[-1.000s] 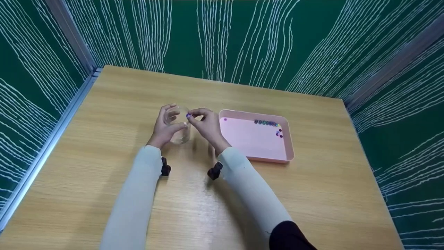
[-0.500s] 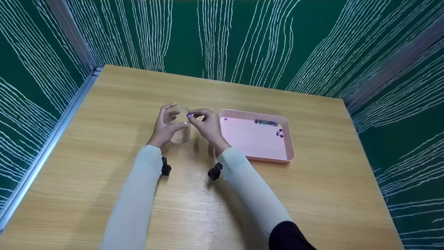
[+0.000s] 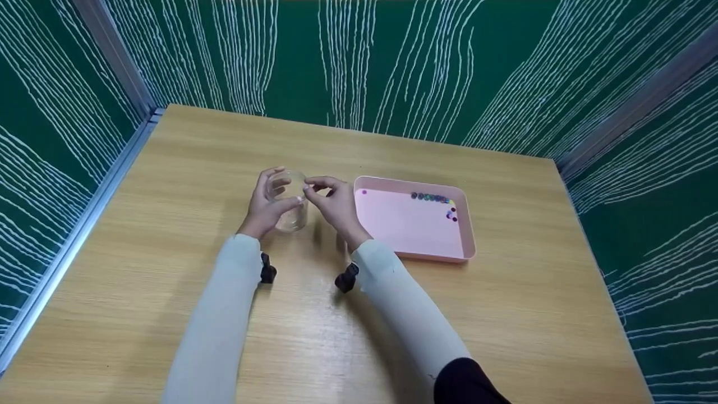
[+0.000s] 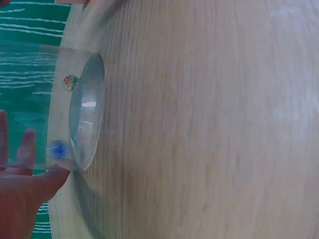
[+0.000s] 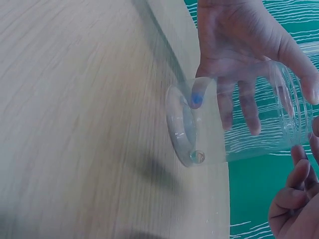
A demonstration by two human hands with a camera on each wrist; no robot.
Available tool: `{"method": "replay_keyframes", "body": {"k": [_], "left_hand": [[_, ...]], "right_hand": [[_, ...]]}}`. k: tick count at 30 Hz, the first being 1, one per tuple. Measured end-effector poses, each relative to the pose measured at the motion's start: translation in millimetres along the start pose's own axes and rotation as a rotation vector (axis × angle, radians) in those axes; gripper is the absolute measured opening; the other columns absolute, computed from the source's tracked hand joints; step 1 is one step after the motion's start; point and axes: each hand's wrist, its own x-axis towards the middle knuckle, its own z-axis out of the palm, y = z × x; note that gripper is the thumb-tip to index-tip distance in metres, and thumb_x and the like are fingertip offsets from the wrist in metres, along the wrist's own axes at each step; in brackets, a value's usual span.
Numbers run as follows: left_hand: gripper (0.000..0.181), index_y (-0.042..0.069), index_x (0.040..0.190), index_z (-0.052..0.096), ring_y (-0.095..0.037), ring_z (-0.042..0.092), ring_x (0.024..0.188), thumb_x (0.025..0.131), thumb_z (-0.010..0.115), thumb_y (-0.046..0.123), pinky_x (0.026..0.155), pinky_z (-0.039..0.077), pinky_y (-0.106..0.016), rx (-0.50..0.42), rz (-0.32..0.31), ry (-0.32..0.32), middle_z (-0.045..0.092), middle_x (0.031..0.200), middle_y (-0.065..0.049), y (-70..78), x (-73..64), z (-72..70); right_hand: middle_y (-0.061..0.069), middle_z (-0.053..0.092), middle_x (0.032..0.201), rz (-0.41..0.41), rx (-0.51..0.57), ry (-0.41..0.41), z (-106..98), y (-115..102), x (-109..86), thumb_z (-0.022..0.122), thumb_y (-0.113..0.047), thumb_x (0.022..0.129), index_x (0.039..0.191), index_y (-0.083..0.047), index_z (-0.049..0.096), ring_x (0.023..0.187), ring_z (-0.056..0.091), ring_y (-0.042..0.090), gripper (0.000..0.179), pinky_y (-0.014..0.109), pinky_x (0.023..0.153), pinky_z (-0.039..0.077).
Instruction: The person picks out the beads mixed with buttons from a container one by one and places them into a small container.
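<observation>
My left hand (image 3: 263,207) grips a clear jar (image 3: 291,216), thumb on the near side and fingers round the far side. Inside the jar, near its base, are a small blue ball (image 4: 58,149) and a clear marble with coloured flecks (image 5: 198,157). My right hand (image 3: 336,205) is at the jar's mouth, its thumb and forefinger right at the rim with no ball showing between them. In the right wrist view its other fingers (image 5: 297,174) are loosely bent beside the jar's threaded neck.
Right of my hands lies a pink tray (image 3: 404,227). A row of marbles (image 3: 429,197) lines its back wall, several small dark and coloured balls (image 3: 451,215) sit in the right corner, and one magenta ball (image 3: 364,192) is at the back left. Green walls surround the wooden table (image 3: 314,336).
The blue ball held in my right fingertips at the jar's mouth is no longer between them; a blue ball now shows inside the jar. Both hands stay almost in place.
</observation>
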Motion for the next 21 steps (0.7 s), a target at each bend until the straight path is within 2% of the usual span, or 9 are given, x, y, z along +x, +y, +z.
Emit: {"method": "replay_keyframes", "body": {"k": [2,10,15,21], "left_hand": [[0.077,0.011,0.131,0.027,-0.032,0.032,0.121,0.069,0.073,0.013,0.102,0.023,-0.05,0.004,0.002,-0.002,0.039,0.129,-0.015,0.1,0.1,-0.2],[0.077,0.013,0.13,0.028,-0.034,0.03,0.123,0.068,0.074,0.015,0.104,0.023,-0.048,0.001,0.003,-0.015,0.038,0.129,-0.014,0.1,-0.1,-0.8],[0.075,0.014,0.13,0.03,-0.036,0.03,0.123,0.069,0.073,0.015,0.105,0.022,-0.047,0.0,-0.007,-0.009,0.04,0.126,-0.016,-0.7,-0.5,-0.9],[0.076,0.014,0.13,0.029,-0.031,0.034,0.121,0.069,0.074,0.017,0.103,0.025,-0.047,0.01,-0.002,-0.002,0.041,0.127,-0.016,-1.4,-0.1,-1.0]], "right_hand": [[-0.013,0.062,0.089,0.0,0.001,0.006,0.3,-0.1,-0.2,0.064,-0.034,0.077,0.094,-0.027,0.067,0.086,0.053,0.007,0.019,0.023,0.068,0.044],[-0.012,0.06,0.09,0.033,0.004,-0.024,-3.1,-3.9,-0.9,0.064,-0.034,0.077,0.092,-0.031,0.065,0.095,0.054,0.022,0.015,0.026,0.069,0.044],[-0.014,0.058,0.094,0.037,-0.028,-0.057,-7.5,-6.3,-0.3,0.062,-0.037,0.078,0.093,-0.033,0.063,0.095,0.052,0.017,0.016,0.025,0.072,0.044],[-0.013,0.058,0.097,0.021,-0.039,-0.034,-13.1,-6.2,-1.0,0.062,-0.039,0.078,0.101,-0.035,0.06,0.093,0.051,0.011,0.023,0.025,0.073,0.044]]}}
